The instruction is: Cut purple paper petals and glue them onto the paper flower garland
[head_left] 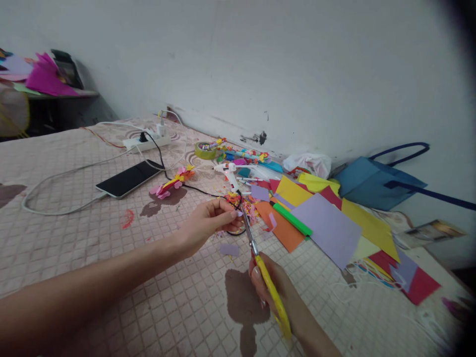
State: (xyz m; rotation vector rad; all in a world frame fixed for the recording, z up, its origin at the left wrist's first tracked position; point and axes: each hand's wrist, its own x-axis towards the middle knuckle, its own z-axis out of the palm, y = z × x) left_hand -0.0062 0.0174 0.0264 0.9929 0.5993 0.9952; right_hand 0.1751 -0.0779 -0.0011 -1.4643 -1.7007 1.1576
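The scissors [256, 249] are above the quilted cloth [148, 282], in front of the person and a little right of the middle of the view. Their long axis runs on a slant: the yellow handles lie low and to the right, near the person, while the metal blades point forward and slightly left, tips away from the body. The right hand [283, 285] is closed around the handles. The left hand [214, 218] is narrowed to a pinch, thumb against fingers, holding a small lavender piece [239, 213] right by the blades; whether the blades touch it is hard to tell.

Below lies a loose lavender scrap [229, 249]. Just beyond the hands are coloured paper clippings [253, 213] and a white glue gun [229, 173]. To the right, overlapping sheets of paper [327, 228] spread across the cloth, with a bright green stick [292, 218] slanting over them. To the left rest a pink-and-yellow paper flower stick [173, 183], a phone [128, 179] with a cable plugged in, and a white power strip [147, 143].

The cloth is pale with a grid pattern and brown patches. It reaches toward a plain, pale wall [297, 64] marked with dark smudges. A blue bag [375, 181] stands against the wall at the right; magenta paper [48, 77] sits on another raised surface at the far left.
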